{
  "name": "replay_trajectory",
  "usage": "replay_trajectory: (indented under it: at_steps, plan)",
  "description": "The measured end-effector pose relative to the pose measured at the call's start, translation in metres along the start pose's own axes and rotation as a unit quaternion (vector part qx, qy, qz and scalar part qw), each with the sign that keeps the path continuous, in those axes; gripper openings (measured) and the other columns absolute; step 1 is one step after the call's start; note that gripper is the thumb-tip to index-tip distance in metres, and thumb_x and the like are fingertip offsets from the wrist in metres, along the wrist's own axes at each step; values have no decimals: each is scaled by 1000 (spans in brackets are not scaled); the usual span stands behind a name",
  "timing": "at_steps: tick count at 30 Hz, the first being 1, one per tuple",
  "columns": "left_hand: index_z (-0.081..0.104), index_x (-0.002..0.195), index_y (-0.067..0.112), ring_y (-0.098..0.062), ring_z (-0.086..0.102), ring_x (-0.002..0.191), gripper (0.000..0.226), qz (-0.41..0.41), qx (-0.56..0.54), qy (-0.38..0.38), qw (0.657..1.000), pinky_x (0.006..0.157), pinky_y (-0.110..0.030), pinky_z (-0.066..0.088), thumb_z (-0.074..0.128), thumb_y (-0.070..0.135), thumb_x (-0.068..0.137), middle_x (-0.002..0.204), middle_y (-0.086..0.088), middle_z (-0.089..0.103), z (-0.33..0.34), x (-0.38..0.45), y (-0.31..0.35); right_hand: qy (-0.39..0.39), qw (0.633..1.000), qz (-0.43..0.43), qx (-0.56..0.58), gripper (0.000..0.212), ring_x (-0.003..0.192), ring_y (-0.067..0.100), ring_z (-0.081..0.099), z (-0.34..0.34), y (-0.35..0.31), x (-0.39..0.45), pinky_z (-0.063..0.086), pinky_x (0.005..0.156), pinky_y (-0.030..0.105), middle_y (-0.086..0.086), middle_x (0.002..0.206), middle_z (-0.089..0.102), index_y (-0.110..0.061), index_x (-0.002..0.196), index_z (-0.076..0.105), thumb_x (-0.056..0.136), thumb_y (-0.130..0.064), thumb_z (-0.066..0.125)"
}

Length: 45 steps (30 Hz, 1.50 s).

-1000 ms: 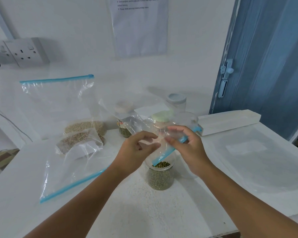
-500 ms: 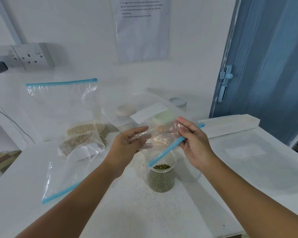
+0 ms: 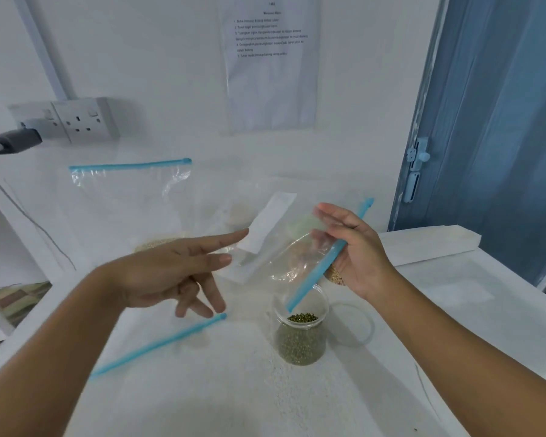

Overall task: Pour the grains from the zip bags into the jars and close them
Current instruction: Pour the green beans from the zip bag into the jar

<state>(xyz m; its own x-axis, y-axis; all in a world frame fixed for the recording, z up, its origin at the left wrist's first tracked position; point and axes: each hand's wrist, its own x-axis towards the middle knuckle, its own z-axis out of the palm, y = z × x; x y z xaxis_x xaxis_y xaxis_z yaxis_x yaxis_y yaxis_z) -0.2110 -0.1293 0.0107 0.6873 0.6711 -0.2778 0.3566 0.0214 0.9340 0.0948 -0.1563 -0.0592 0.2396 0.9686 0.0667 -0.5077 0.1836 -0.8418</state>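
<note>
My right hand [image 3: 356, 253] grips a clear zip bag [image 3: 278, 244] by its blue zip strip, held tilted above an open glass jar [image 3: 300, 335] of green grains. The bag looks empty and carries a white label. My left hand [image 3: 174, 272] hovers to the left of the bag with fingers spread, holding nothing. A second zip bag [image 3: 130, 200] with pale grains at its bottom leans on the wall at the back left. Another zip bag [image 3: 158, 345] lies flat under my left arm, its blue strip showing.
A clear jar lid [image 3: 356, 323] rests on the white table right of the jar. Seen dimly through the held bag, more jars stand behind it. A white box [image 3: 429, 244] lies at the right by a blue door [image 3: 492, 121]. A wall socket [image 3: 76, 121] with a plug is at the left.
My left hand has let go of the bag and opened, moving left. My right hand has lifted the bag higher above the jar. The view has tilted upward.
</note>
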Motion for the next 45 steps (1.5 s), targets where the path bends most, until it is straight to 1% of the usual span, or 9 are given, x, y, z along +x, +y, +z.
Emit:
replay_trajectory:
  at_steps: [4, 8, 14, 21, 25, 29, 32, 38, 45]
  plan:
    - [74, 125, 44, -29, 44, 61, 40, 67, 126, 54, 988, 63, -22, 53, 73, 45, 85, 68, -15, 59, -12, -15, 27, -44, 999, -8, -24, 37, 77, 20, 69, 17, -6, -3, 58, 81, 39, 8, 131, 72, -8, 120, 73, 99, 9, 49]
    - [85, 99, 27, -10, 72, 102, 23, 190, 154, 152, 958, 102, -33, 49, 86, 40, 80, 104, 8, 78, -7, -5, 50, -80, 996, -33, -27, 42, 66, 17, 62, 40, -15, -9, 54, 64, 25, 11, 119, 76, -9, 98, 79, 93, 14, 45]
    - [84, 103, 32, 4, 36, 145, 37, 160, 181, 122, 963, 125, -38, 18, 72, 60, 81, 153, 19, 49, -13, 18, 76, -139, 987, -55, -65, 52, 95, 30, 64, 64, -26, -11, 51, 89, 34, 13, 105, 79, -13, 76, 81, 87, 15, 39]
    - [83, 87, 13, -24, 65, 120, 62, 127, 72, 21, 989, 114, -37, 43, 87, 70, 63, 123, -10, 74, -25, 31, 58, -181, 979, -12, -90, 51, 86, 38, 47, 68, -28, -16, 44, 66, 32, 20, 101, 76, -12, 72, 79, 84, 15, 37]
    - [83, 90, 13, -27, 47, 98, 56, 130, 98, 36, 986, 87, -31, 36, 87, 65, 68, 126, -16, 72, -31, 22, 46, -194, 969, -16, -153, 47, 83, 32, 51, 64, -33, -15, 43, 71, 32, 21, 110, 76, -14, 79, 80, 90, 13, 43]
    - [83, 104, 8, -29, 25, 78, 47, 88, 145, 24, 985, 70, -25, 31, 77, 52, 88, 82, -16, 56, -43, 4, 42, -165, 935, -54, -309, 27, 75, 16, 64, 60, -33, -7, 54, 81, 29, 5, 111, 79, -12, 97, 81, 98, 5, 60]
    - [82, 109, 8, -21, 37, 73, 33, 62, 132, -9, 989, 72, -19, 41, 65, 32, 95, 98, 3, 77, -45, -5, 42, -157, 911, -74, -373, 25, 86, 17, 73, 64, -27, -3, 57, 95, 27, -2, 108, 79, -15, 100, 82, 99, 2, 62]
    - [82, 106, 5, -2, 72, 82, 28, 79, 23, -5, 997, 72, -11, 51, 58, 10, 92, 122, -18, 74, -38, 0, 34, -159, 876, -98, -444, 30, 93, 19, 75, 74, -34, -4, 52, 87, 15, -9, 101, 79, -21, 96, 82, 100, -1, 59]
    - [73, 124, 17, -11, 55, 109, 43, 154, -31, 141, 978, 67, -15, 47, 70, 6, 83, 132, 8, 72, -39, 10, 28, -51, 819, -239, -519, 20, 129, 0, 50, 74, -27, 3, 30, 105, 7, -15, 138, 58, -38, 106, 79, 98, -21, 71]
